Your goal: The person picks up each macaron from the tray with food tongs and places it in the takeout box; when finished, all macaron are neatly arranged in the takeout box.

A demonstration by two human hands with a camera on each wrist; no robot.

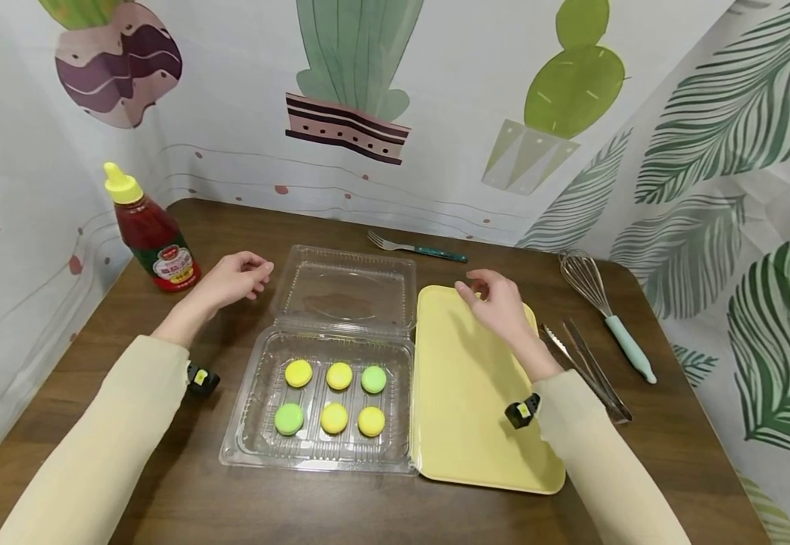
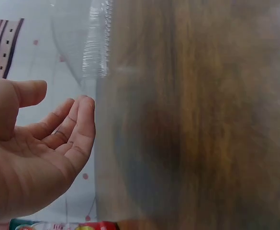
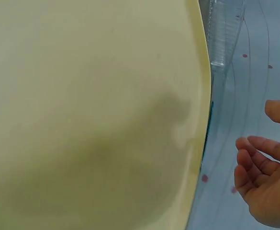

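A clear plastic clamshell box (image 1: 241, 431) lies with its lid (image 1: 347, 291) folded back flat toward the wall. Several yellow macarons (image 1: 334, 418) and two green macarons (image 1: 289, 418) sit in two rows inside its base. My left hand (image 1: 234, 280) hovers left of the lid, fingers loosely bent and nothing in them; the left wrist view shows the palm (image 2: 34, 153) bare. Over the back part of a yellow tray (image 1: 470, 409), which sits against the box's right side, is my right hand (image 1: 493, 299). Its fingers are relaxed and hold nothing.
A red sauce bottle (image 1: 157, 238) with a yellow cap stands at the back left, near my left hand. Behind the box and tray lies a fork (image 1: 417, 248). To the tray's right are metal tongs (image 1: 592, 367) and a whisk (image 1: 606, 314). A patterned cloth backs the table.
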